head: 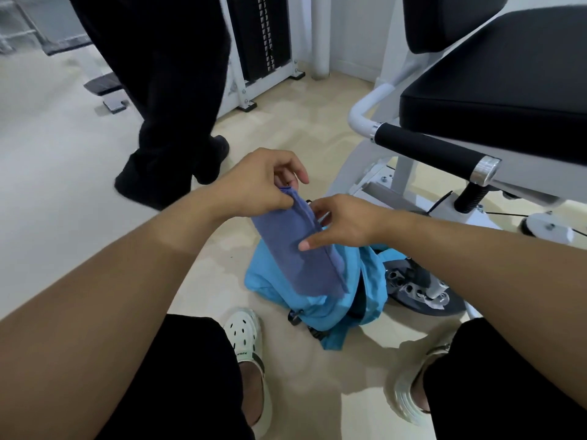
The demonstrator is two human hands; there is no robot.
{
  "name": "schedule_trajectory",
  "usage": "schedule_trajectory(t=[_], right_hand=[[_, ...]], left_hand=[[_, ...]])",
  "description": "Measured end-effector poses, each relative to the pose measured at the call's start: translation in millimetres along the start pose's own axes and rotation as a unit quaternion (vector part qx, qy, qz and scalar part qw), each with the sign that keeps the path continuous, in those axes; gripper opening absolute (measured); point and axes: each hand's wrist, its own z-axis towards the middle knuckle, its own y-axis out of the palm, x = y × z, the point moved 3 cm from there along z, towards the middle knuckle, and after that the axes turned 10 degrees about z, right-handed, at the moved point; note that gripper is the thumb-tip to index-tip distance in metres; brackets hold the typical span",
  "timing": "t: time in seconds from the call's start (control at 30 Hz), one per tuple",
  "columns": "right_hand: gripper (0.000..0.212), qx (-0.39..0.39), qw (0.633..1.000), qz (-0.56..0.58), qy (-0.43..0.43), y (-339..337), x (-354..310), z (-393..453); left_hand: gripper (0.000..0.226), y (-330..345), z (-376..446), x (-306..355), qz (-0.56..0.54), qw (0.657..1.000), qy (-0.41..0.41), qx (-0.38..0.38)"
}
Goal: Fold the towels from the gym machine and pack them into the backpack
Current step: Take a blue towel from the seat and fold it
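A folded blue-purple towel (298,249) hangs lengthwise over a bright blue backpack (320,312) lying on the floor between my feet. My left hand (257,179) pinches the towel's top edge between thumb and fingers. My right hand (343,222) rests on the towel's right side, thumb laid across its face and fingers curled behind the edge. The towel's lower end covers part of the backpack, whose opening is hidden behind it.
A gym machine with a black padded seat (495,77) and a black handle (435,150) stands close on the right. A person in black trousers (171,100) stands ahead on the left. A weight stack (260,36) is at the back. My sandalled feet (251,354) flank the backpack.
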Motion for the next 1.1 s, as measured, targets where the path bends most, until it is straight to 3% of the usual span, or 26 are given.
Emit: schedule_trajectory(t=[0.17, 0.37, 0.6, 0.7, 0.8, 0.87, 1.0, 1.1], right_hand=[[0.043, 0.033, 0.999, -0.024, -0.020, 2.6, -0.8, 7.3], [0.025, -0.007, 0.999, -0.038, 0.000, -1.9, 8.5, 4.4], [0.017, -0.064, 0.994, -0.077, 0.044, 0.8, 36.9, 9.0], [0.007, -0.092, 0.989, -0.093, 0.070, 3.5, 43.8, 5.1], [0.015, -0.118, 0.983, -0.093, 0.105, 6.0, 51.8, 3.0], [0.010, -0.116, 0.984, -0.062, 0.120, 5.0, 51.6, -0.6], [0.027, -0.038, 0.988, 0.023, 0.151, -6.1, 54.4, -0.6], [0.039, 0.031, 0.986, 0.069, 0.146, -17.6, 52.8, 3.0]], left_hand=[[0.032, -0.5, -4.1, 3.8, -0.022, 1.000, 0.013, -0.010], [0.031, -7.5, -7.6, 0.5, -0.026, 0.999, -0.018, 0.012], [0.020, -20.8, -8.1, -30.8, -0.036, 0.994, -0.076, 0.075], [0.016, -26.1, -9.7, -51.1, -0.063, 0.982, -0.118, 0.134], [0.014, -29.1, -12.0, -66.9, -0.092, 0.965, -0.169, 0.177], [0.012, -28.5, -13.6, -77.3, -0.092, 0.957, -0.202, 0.185], [0.010, -20.6, -16.8, -104.3, -0.090, 0.945, -0.278, 0.143], [0.020, -15.3, -17.0, -122.3, -0.149, 0.917, -0.349, 0.122]])
